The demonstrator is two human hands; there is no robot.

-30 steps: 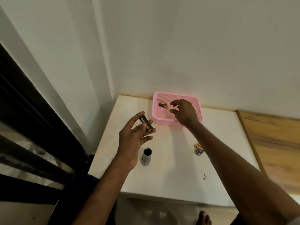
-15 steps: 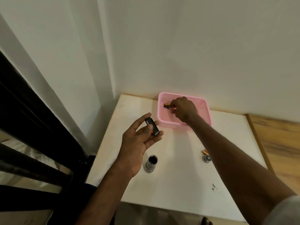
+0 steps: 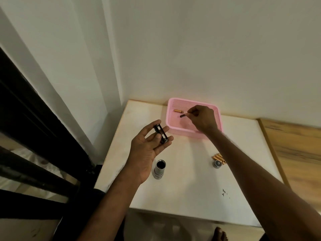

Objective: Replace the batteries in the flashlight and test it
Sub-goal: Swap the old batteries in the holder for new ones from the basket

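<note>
Basket (image 3: pixel 218 119) sitting at worktop (image 3: pixel 191 188) far edge, frame centre, loose battery (image 3: pixel 178 111) lying in it. Right hand (image 3: pixel 201 117) hanging over it pinching second battery (image 3: pixel 183 115); left hand (image 3: pixel 147 151) holding carrier (image 3: pixel 160 133) just left. Flashlight tube (image 3: pixel 159 169) standing below; cap (image 3: pixel 217 163) touching battery cluster (image 3: pixel 219 157) at right.

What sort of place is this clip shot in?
Probably a room at home, not a lab: a small white table pushed into a corner of plain white walls, a pink plastic basket on it, and a bare foot on the floor below.
</note>
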